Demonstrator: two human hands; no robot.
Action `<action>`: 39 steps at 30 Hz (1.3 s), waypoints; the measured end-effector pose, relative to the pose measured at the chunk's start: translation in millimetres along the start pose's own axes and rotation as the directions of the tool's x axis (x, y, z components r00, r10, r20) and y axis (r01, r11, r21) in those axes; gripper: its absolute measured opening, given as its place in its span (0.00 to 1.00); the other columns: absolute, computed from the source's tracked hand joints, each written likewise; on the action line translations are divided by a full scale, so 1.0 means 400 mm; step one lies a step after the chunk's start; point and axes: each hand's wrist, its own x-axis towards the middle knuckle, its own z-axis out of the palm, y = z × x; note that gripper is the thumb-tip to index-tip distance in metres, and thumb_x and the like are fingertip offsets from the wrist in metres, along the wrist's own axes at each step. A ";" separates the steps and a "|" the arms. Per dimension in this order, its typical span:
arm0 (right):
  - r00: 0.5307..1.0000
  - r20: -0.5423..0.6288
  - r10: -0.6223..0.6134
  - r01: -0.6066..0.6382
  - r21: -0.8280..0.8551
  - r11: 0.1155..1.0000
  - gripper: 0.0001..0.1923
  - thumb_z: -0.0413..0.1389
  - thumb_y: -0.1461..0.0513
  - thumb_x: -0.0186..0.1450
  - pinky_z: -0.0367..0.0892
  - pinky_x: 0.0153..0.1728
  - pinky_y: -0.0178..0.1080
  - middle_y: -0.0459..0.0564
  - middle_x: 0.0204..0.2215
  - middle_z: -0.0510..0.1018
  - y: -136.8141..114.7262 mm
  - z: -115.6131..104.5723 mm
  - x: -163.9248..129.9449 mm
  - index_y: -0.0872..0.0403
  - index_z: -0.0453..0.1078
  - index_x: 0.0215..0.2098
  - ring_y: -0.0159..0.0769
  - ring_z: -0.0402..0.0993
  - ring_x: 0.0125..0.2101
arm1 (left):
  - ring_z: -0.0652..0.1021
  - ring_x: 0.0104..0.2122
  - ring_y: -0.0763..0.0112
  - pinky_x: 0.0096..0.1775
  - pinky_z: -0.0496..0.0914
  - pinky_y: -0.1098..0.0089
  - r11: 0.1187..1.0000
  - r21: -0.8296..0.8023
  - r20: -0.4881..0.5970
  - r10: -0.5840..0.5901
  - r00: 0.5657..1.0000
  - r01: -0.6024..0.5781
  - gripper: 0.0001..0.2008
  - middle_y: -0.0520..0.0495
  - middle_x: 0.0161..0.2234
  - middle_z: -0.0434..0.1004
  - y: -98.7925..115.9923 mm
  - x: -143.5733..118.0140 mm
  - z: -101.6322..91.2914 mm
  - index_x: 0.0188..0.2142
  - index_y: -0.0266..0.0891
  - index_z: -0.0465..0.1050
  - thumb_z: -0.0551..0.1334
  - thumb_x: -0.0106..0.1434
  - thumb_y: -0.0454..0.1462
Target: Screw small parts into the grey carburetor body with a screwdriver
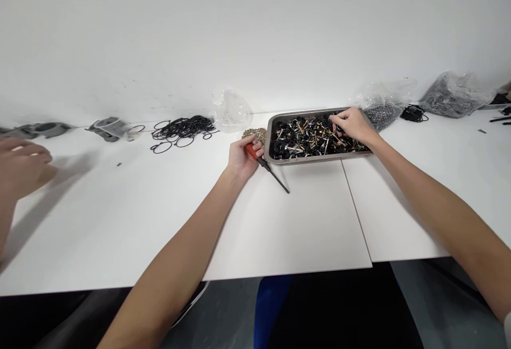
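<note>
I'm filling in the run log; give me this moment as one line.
left hand: holds screwdriver | right hand: fingers among small parts in metal tray | co-worker's hand: far left on table

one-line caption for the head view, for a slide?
Left hand holds a red-handled screwdriver while the right hand picks among small parts in a metal tray on a white table.

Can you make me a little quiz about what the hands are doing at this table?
1. True or false: the left hand holds a screwdriver.
2. Where do the right hand fingers reach: A) metal tray, B) black rings, C) plastic bag?
3. What colour is the screwdriver's handle?

Key: 1 true. 2 A, among small parts. 3 Red-orange.
</note>
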 end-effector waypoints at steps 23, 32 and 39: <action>0.995 -0.086 -0.047 0.053 0.075 0.996 0.23 0.54 0.63 0.73 0.65 0.34 0.37 0.48 0.17 0.72 0.009 0.006 0.007 0.55 0.69 0.19 0.31 0.69 0.22 | 0.62 0.14 0.77 0.18 0.64 0.75 1.000 0.001 -0.011 0.003 1.000 -0.003 0.13 0.54 0.17 0.57 0.000 0.000 0.002 0.24 0.40 0.58 0.55 0.65 0.31; 0.980 -0.128 -0.151 0.135 -0.124 0.983 0.19 0.56 0.62 0.71 0.60 0.34 0.38 0.47 0.20 0.76 0.026 0.019 0.015 0.54 0.73 0.21 0.32 0.65 0.22 | 0.63 0.15 0.77 0.18 0.64 0.76 1.000 -0.006 0.021 0.004 1.000 -0.004 0.13 0.54 0.17 0.57 -0.001 0.003 -0.004 0.24 0.40 0.59 0.56 0.65 0.31; 0.982 -0.103 -0.160 0.136 -0.212 0.968 0.08 0.59 0.61 0.67 0.62 0.38 0.39 0.51 0.33 0.83 0.049 0.024 0.030 0.53 0.77 0.31 0.37 0.72 0.31 | 0.63 0.15 0.77 0.18 0.64 0.76 1.000 0.001 0.018 0.003 1.000 -0.003 0.15 0.54 0.17 0.57 0.001 0.004 -0.006 0.24 0.39 0.60 0.53 0.68 0.31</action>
